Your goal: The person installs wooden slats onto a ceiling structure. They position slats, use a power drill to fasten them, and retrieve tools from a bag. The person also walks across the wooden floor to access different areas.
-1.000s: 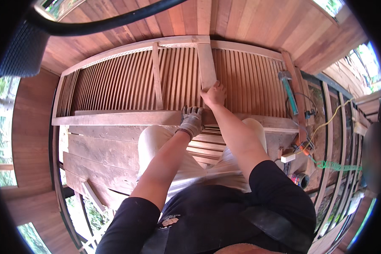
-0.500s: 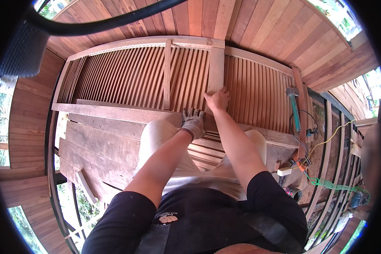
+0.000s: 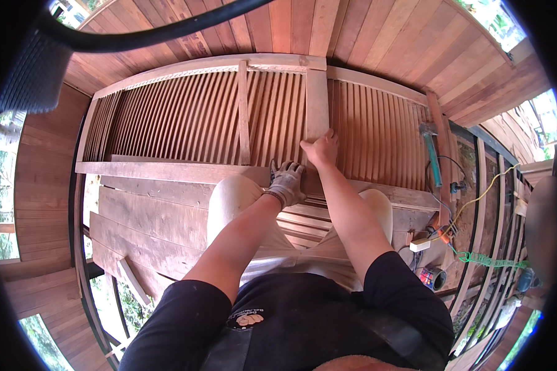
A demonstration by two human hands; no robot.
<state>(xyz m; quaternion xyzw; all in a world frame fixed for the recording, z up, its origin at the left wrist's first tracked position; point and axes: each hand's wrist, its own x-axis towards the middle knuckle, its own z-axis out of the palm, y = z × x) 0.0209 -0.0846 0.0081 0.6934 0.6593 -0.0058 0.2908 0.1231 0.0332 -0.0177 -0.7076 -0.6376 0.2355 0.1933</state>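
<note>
A long wooden louvered shutter panel (image 3: 167, 168) lies across in front of me, its slats set in a pale frame. My left hand (image 3: 286, 183), in a grey work glove, rests on the near rail with its fingers spread over the edge. Just right of it, my bare right hand (image 3: 322, 150) is closed round the wide crosspiece (image 3: 317, 99), thumb on the left side and fingers on the right. The joint of crosspiece and near rail is partly hidden by my hands. My knees stand close against the near rail.
At the panel's right end lies a hammer (image 3: 432, 157) with a green handle. Right of my leg are a white power strip (image 3: 419, 245), an orange plug, a yellow cord (image 3: 481, 196), a coiled green hose (image 3: 489, 260) and a can (image 3: 438, 279). Worn planks (image 3: 148, 213) extend at left.
My left hand has shifted slightly right along the rail, toward the crosspiece. My right hand has stayed on the crosspiece, moving very little. The view has tilted slightly.
</note>
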